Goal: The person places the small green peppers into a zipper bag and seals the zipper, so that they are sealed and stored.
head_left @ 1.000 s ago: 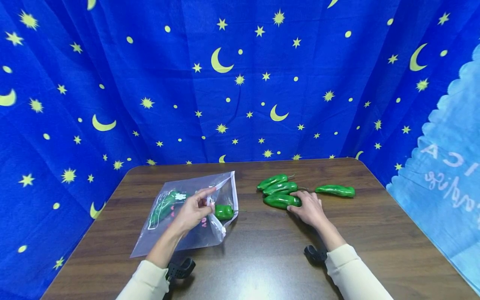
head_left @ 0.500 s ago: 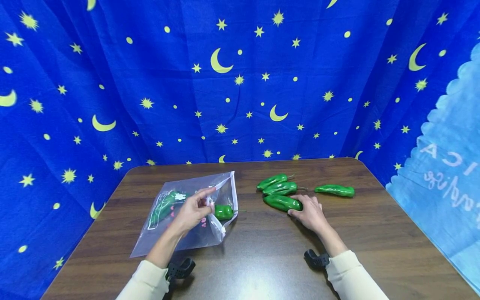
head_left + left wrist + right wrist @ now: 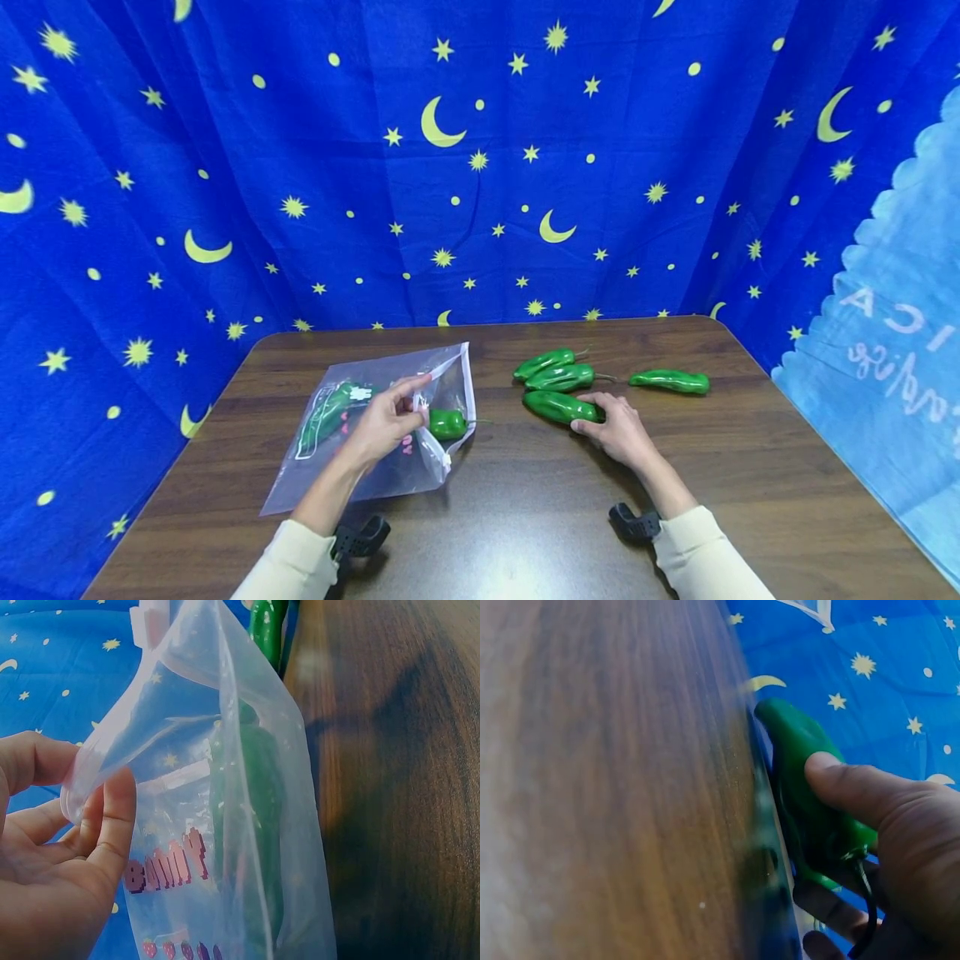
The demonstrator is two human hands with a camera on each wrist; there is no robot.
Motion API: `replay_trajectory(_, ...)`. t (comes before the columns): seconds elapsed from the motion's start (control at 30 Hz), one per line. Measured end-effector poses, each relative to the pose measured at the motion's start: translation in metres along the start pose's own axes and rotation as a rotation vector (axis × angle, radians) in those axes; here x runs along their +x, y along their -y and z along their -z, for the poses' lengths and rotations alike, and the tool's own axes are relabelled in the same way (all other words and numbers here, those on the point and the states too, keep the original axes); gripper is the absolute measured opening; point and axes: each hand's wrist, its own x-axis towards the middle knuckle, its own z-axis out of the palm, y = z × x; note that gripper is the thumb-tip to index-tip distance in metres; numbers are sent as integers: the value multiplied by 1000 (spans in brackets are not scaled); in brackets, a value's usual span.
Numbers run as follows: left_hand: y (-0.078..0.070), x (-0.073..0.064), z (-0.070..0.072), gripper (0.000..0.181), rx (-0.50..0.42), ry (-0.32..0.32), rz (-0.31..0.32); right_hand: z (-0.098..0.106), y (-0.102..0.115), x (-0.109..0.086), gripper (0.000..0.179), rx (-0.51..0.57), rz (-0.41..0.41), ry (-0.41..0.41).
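Observation:
My left hand (image 3: 387, 423) pinches the upper edge of a clear zip bag (image 3: 172, 780) between thumb and fingers, which keeps its mouth spread. Inside the bag lies a green pepper (image 3: 447, 425), its stem sticking out toward the right; more green shows through the plastic farther left. At the right, my right hand (image 3: 617, 427) grips the stem end of another green pepper (image 3: 558, 407), thumb along its side in the right wrist view. Two more green peppers, a nearer one (image 3: 561, 377) and a farther one (image 3: 545, 363), lie just behind it.
A lone green pepper (image 3: 670, 382) lies to the right of the group. All rests on a brown wooden table (image 3: 517, 508). Blue star-and-moon cloth (image 3: 480, 183) hangs behind and at the sides, with a lighter blue cloth (image 3: 892, 367) at the right.
The right hand has closed its hold on the nearest pepper and shifted slightly left with it. The left hand and the bag have stayed in place.

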Motion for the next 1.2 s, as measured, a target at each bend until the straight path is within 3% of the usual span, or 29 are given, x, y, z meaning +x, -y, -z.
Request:
replay_trajectory(0.2, -1, 1, 0, 62, 2, -2, 2, 3, 7, -1, 47, 56, 1, 40)
replay_trajectory(0.8, -2, 2, -1, 62, 0, -13, 21, 3, 25, -10, 44, 244, 161, 121)
replay_trajectory(1.2, -2, 3, -2, 61, 4, -17, 8, -4, 32, -13, 44, 264, 201, 189)
